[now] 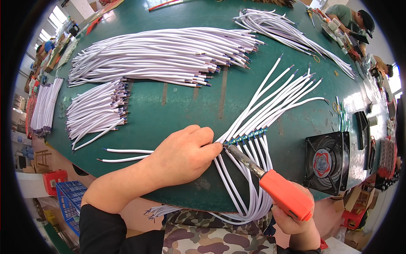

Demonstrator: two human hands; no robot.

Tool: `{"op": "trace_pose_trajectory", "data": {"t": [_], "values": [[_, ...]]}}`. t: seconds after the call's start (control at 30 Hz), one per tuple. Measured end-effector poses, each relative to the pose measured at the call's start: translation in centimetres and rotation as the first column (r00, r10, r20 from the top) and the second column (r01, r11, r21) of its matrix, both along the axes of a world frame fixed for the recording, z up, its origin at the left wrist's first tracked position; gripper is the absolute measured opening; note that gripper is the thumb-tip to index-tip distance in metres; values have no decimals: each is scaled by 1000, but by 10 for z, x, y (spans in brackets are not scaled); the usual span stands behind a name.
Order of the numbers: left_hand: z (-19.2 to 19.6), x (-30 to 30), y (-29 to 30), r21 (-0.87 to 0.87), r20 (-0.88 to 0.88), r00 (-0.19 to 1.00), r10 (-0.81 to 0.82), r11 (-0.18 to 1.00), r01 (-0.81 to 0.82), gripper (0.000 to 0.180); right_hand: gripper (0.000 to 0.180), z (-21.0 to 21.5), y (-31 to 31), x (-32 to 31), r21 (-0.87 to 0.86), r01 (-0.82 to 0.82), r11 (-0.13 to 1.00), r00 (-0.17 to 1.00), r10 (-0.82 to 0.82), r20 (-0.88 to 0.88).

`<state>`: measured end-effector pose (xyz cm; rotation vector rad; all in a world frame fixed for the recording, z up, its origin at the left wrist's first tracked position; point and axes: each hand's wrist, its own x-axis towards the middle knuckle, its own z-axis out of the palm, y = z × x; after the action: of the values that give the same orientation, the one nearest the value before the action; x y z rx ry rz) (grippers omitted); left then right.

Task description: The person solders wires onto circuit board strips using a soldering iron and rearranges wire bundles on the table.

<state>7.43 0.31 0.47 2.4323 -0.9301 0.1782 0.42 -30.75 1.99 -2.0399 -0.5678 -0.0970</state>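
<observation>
My right hand [296, 211] is wrapped round the red handle of a soldering iron [282, 192], shaped like a gun. The iron's metal tip points up and left, to the left end of a narrow row of green circuit boards [249, 136]. White cables [270, 101] fan out beyond the row, and more white cables [249, 190] curve from it over the table's near edge. My left hand [190, 150] is closed at the row's left end, its fingers pinched close to the iron's tip. What lies between those fingertips is hidden. Two white cables [127, 150] stick out left of my left forearm.
Large bundles of white cables [160, 55] lie across the far part of the green table [186, 108]. Shorter cut cables [97, 108] are piled at the left. A black fan [325, 163] stands at the right, beside black parts [362, 129]. Another person [353, 21] sits at the far right.
</observation>
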Motion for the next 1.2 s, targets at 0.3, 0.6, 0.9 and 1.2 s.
{"op": "trace_pose_trajectory", "data": {"t": [0.3, 0.6, 0.9, 1.2], "values": [[2, 0, -1, 7, -14, 1000, 4, 1000, -4, 27, 21, 3, 2, 3, 11, -29, 1000, 1000, 29, 7], [3, 0, -1, 7, -9, 1000, 11, 1000, -11, 26, 27, 2, -9, 1, -17, -59, 998, 996, 60, 61], [3, -2, -1, 2, -5, 1000, 13, 1000, -13, 25, 45, -10, -35, -28, 187, 93, 978, 978, -54, -202], [-1, -2, -1, 8, 25, 999, 21, 1000, -21, 23, 49, -5, -41, -33, 201, 119, 972, 960, -61, -273]]}}
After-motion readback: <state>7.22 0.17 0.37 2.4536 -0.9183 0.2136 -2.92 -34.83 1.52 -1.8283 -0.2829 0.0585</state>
